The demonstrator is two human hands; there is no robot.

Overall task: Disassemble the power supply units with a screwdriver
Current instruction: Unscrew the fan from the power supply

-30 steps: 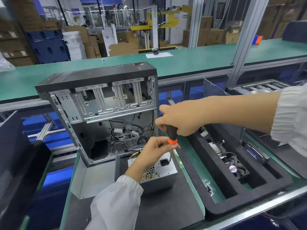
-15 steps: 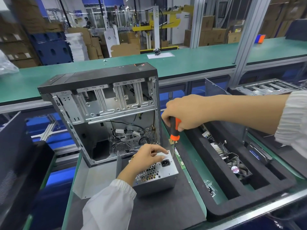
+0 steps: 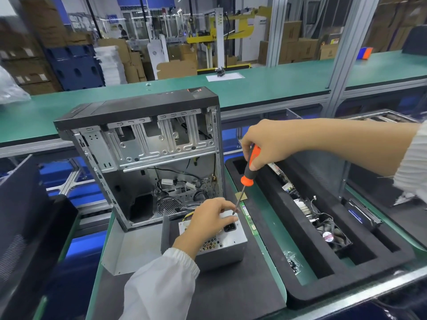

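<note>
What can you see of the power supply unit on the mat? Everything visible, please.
The power supply unit is a silver-grey sheet-metal box lying flat on the black mat, in front of the open computer case. Its top face shows a black power socket and a honeycomb vent grille. The left hand rests on top, fingers curled at the far edge, hiding much of it. The screwdriver, orange and black, held by the right hand, slants down so its tip meets the unit's far right corner. Yellow wires show behind it.

Right hand (image 3: 269,144) reaches in from three o'clock, fingers curled; left hand (image 3: 208,221) comes up from six, fingers bent.
</note>
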